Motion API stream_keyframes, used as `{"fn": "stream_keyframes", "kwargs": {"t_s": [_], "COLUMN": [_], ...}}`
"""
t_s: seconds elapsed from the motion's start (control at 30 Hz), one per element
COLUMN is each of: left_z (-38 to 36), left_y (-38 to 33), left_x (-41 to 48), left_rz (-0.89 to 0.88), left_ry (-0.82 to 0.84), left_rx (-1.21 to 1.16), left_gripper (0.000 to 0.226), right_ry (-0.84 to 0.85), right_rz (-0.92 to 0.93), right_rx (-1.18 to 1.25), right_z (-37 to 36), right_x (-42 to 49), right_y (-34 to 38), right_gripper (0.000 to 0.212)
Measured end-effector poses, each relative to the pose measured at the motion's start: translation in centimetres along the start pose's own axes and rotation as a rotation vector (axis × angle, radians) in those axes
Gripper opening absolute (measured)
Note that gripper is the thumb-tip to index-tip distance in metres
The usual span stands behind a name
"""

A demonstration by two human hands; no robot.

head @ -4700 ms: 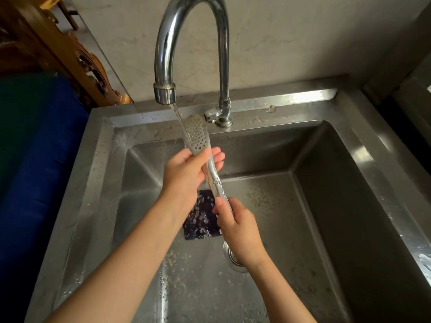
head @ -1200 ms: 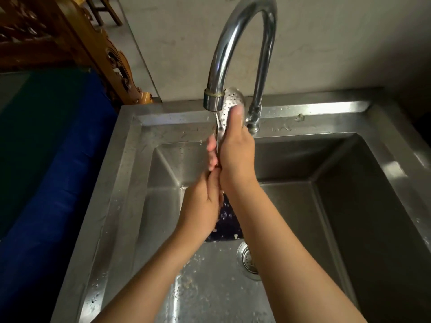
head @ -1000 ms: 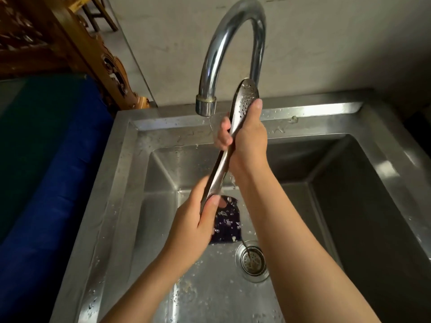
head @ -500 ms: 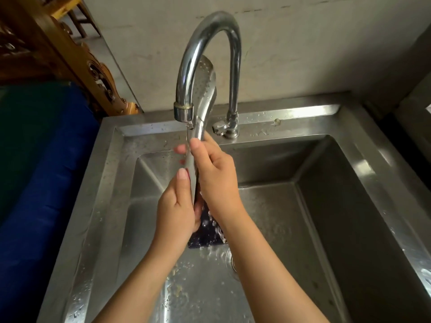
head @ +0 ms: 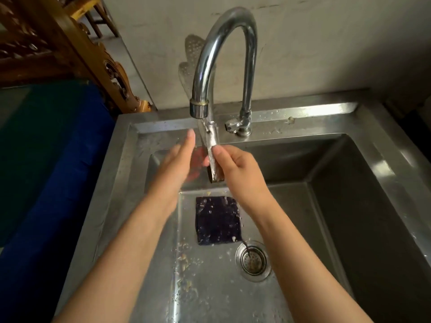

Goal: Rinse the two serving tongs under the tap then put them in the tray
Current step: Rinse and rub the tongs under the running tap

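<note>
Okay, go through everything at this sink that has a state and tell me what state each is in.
tongs: upright, jaws spread apart, handle end under the spout
right hand: closed on the tongs
left hand: open, off the tongs
tap: running
sink: wet, food bits on floor
drain strainer: in place

Setting: domestic kitchen or wash area.
Sink (head: 345,145): stainless steel basin, wet, food scraps on floor.
Tap (head: 224,54): chrome gooseneck at 12 o'clock.
Drain strainer (head: 253,260): at 5 o'clock of basin.
Wall (head: 314,43): bare plaster, stained.
Carved wooden furniture (head: 70,43): at 10 o'clock, household type.
</note>
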State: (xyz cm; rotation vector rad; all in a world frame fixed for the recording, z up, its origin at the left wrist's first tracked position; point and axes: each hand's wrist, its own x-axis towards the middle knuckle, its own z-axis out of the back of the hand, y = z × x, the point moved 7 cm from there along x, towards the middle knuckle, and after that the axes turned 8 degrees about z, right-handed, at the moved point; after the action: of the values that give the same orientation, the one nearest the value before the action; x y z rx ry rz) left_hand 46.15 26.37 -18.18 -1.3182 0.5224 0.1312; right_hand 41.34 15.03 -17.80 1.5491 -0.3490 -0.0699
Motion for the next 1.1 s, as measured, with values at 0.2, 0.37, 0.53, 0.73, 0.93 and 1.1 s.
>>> {"fn": "stream_keyframes", "kwargs": {"t_s": [0.2, 0.37, 0.53, 0.73, 0.93, 1.1], "left_z": [-1.6, -1.2, -0.5, -1.0, -0.6, -2.0], "left_y": [-3.7, -3.2, -2.9, -3.0, -3.8, -3.4], "left_x": [4.4, 5.6, 5.2, 4.8, 5.6, 5.2], "left_rz": [0.127, 0.162, 0.198, 0.232, 0.093, -0.005], "left_ry": [0.066, -0.003, 0.07, 0.26, 0.306, 0.424], "left_rx": [-0.594, -0.768, -0.959, -0.993, -0.798, -0.685], "left_gripper": [0.024, 0.035, 0.042, 0.053, 0.047, 0.058], "right_ry": [0.056, 0.021, 0.056, 0.29, 0.295, 0.148], "right_rz": [-0.073, -0.055, 0.178, 0.515, 0.365, 0.006], "right_rx": [0.038, 0.026, -0.116, -0.376, -0.431, 0.036], "right_z": [-1.4, -1.4, -0.4, -1.0, -0.2, 0.3], "right_x": [0.3, -0.2, -1.8, -1.1, 0.5, 0.1], "right_y": [-0.8, -0.7, 0.4, 1.4, -0.2, -1.9], "right_gripper": [0.043, 0.05, 0.05, 0.04, 0.027, 0.03]}}
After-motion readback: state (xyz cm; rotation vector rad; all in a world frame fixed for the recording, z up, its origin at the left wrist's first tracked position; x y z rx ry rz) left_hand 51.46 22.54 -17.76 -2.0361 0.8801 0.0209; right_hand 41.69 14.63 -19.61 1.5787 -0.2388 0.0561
